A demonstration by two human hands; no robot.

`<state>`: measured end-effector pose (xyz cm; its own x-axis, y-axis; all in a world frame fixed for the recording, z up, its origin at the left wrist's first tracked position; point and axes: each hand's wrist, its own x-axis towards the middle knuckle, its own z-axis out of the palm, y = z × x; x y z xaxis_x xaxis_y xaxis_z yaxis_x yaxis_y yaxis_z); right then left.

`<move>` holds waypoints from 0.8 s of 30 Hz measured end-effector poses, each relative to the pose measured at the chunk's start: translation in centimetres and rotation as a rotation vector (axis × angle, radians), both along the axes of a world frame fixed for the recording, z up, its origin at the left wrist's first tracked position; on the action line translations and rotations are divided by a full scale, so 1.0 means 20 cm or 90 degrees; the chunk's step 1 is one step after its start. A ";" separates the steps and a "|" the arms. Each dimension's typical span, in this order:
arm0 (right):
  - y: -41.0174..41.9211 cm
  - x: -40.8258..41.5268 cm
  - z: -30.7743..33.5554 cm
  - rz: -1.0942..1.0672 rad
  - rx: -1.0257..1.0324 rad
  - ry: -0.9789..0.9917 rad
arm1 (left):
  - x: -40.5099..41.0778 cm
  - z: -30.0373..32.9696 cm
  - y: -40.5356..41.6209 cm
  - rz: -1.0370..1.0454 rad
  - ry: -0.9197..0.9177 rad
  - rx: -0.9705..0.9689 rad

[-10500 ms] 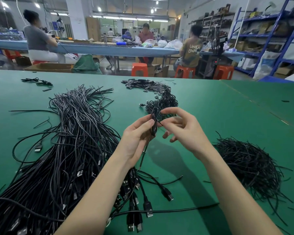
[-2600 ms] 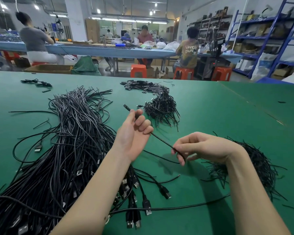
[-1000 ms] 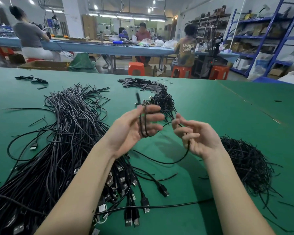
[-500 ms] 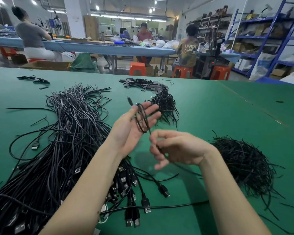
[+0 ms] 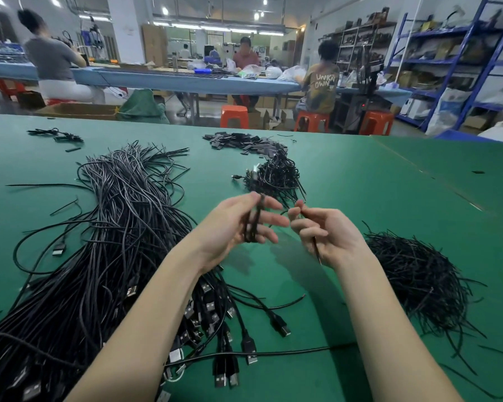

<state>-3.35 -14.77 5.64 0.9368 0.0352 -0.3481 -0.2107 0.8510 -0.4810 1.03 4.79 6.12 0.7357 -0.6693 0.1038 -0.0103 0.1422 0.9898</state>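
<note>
Two bare hands are held above a green tabletop (image 5: 360,184), with one thin black cable (image 5: 252,224) between them. The left hand (image 5: 230,230), palm up, has the cable wound in a few loops across its fingers. Its grip is loose: the thumb presses the loops at the top and the fingers are only half curled. The right hand (image 5: 325,236), just beside it, has a tight grip: thumb and forefinger pinch the free end of the same cable. The short tail runs down across the palm and sticks out below. The cable is clear of the tabletop, wholly in the two hands.

Five groups of black parts lie on the tabletop:
- One large heap of loose cables (image 5: 114,242) with USB plugs lies on the left, passing under the left forearm.
- One small heap of wound bundles (image 5: 276,178) lies just beyond the hands.
- One heap of thin ties (image 5: 418,280) lies on the right, near the right wrist.
- One scatter of flat pieces (image 5: 238,140) lies farther back.
- One small cluster (image 5: 55,133) lies far to the left.

Two single cables lie apart near the front, one with a plug (image 5: 279,326) and one running crosswise (image 5: 288,351) under the right forearm.

Behind, three people (image 5: 51,59) sit at one long blue table (image 5: 186,79). Three orange stools (image 5: 234,116) are in view, and blue shelving (image 5: 462,53) stands at the right
</note>
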 end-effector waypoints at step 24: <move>0.17 -0.10 0.12 0.179 -0.656 -0.368 | 0.00 -0.04 -0.07 0.238 -0.059 0.074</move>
<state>-5.34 -11.36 7.95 0.9674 0.2149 0.1341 0.1431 -0.0269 -0.9893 1.04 3.33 5.40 0.9217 -0.3683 0.1213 -0.1308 -0.0008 0.9914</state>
